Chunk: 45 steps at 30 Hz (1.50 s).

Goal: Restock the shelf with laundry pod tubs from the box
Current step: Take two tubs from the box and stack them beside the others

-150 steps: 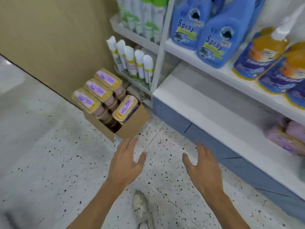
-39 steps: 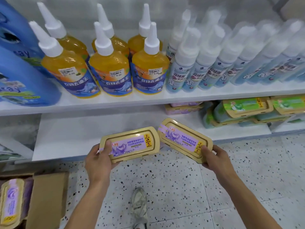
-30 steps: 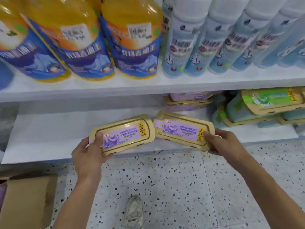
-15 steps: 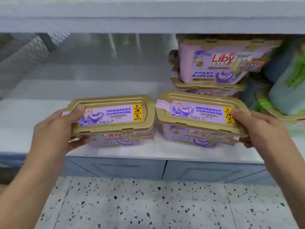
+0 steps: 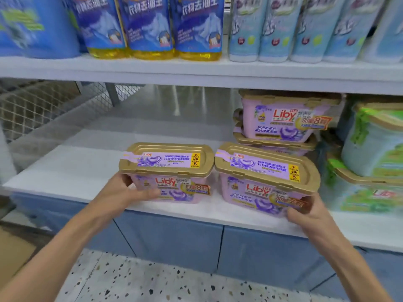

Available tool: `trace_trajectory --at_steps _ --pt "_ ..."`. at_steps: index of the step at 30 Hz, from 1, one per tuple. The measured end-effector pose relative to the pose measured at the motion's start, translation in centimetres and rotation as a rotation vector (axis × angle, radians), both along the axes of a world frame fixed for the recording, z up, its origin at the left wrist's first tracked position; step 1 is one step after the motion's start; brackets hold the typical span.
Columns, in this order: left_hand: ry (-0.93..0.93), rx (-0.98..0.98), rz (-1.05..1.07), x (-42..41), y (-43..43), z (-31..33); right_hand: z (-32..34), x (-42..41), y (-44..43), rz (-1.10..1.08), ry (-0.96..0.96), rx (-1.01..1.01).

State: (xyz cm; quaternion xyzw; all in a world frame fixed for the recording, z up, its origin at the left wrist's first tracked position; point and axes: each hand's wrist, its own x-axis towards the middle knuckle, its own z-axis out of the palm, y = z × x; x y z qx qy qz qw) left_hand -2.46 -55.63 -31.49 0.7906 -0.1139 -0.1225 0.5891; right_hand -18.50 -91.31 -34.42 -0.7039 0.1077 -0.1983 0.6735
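From the head view, two laundry pod tubs stand side by side on the lower shelf [image 5: 65, 171], a smooth white board in the middle of the frame. The left tub [image 5: 168, 162] and the right tub [image 5: 261, 171] are rounded oblong boxes of pale lilac plastic, each with a ridged gold lid, a purple label strip across the top and red "Liby" lettering on the front. Their lids meet or nearly meet at the centre; I cannot tell if they touch.

My left hand [image 5: 122, 192] holds the left tub at its lower left corner, thumb up against the end under the lid, fingers [image 5: 150, 194] laid along the bottom of its front. My right hand [image 5: 311, 214] wraps the right tub's lower right corner, thumb pointing left along its base, fingers curled round the end.

Behind the right tub, matching stacked tubs [image 5: 283, 123] sit further back. Green tubs [image 5: 375, 149], blurred, fill the right edge. Wire mesh [image 5: 39, 105] closes the shelf at left.

On the upper shelf [image 5: 196, 70] stand glossy yellow bottles [image 5: 150, 25] with blue labels, pale blue bottles [image 5: 272, 29] to the right, and a blue jug [image 5: 32, 25] at upper left.

Below lie blue base panels [image 5: 174, 240], speckled terrazzo floor [image 5: 152, 280], and a brown corner of the cardboard box [image 5: 13, 256] at lower left.
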Motion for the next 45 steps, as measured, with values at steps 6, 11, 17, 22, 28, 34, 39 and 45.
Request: trace_trajectory --at_steps 6,11,17,22,28,34,39,45 --pt "-0.055 0.008 0.053 0.8 -0.5 -0.9 0.2 0.3 1.0 -0.185 0.059 -0.113" --pt "-0.123 0.013 -0.012 1.0 -0.7 -0.8 2.2 -1.5 1.2 -0.231 0.054 -0.121" --pt "-0.122 -0.016 -0.080 0.4 -3.0 -0.8 6.1 -4.2 1.0 -0.305 -0.051 -0.116" --pt "-0.106 -0.055 -0.109 -0.9 -5.3 -1.0 9.9 -4.4 1.1 -0.252 -0.187 -0.114" --pt "-0.092 -0.072 -0.182 -3.1 -8.9 -1.0 12.2 -1.8 2.3 -0.068 -0.173 -0.079" --pt "-0.115 -0.087 -0.193 -5.6 -12.6 -2.0 11.1 -0.6 2.7 0.017 -0.075 -0.095" --pt "-0.115 -0.090 -0.144 -6.3 -13.3 -2.1 10.9 -0.9 2.1 0.016 0.010 -0.178" --pt "-0.125 -0.086 -0.029 -7.4 -13.9 -2.3 8.9 -2.7 2.8 -0.122 0.034 -0.333"
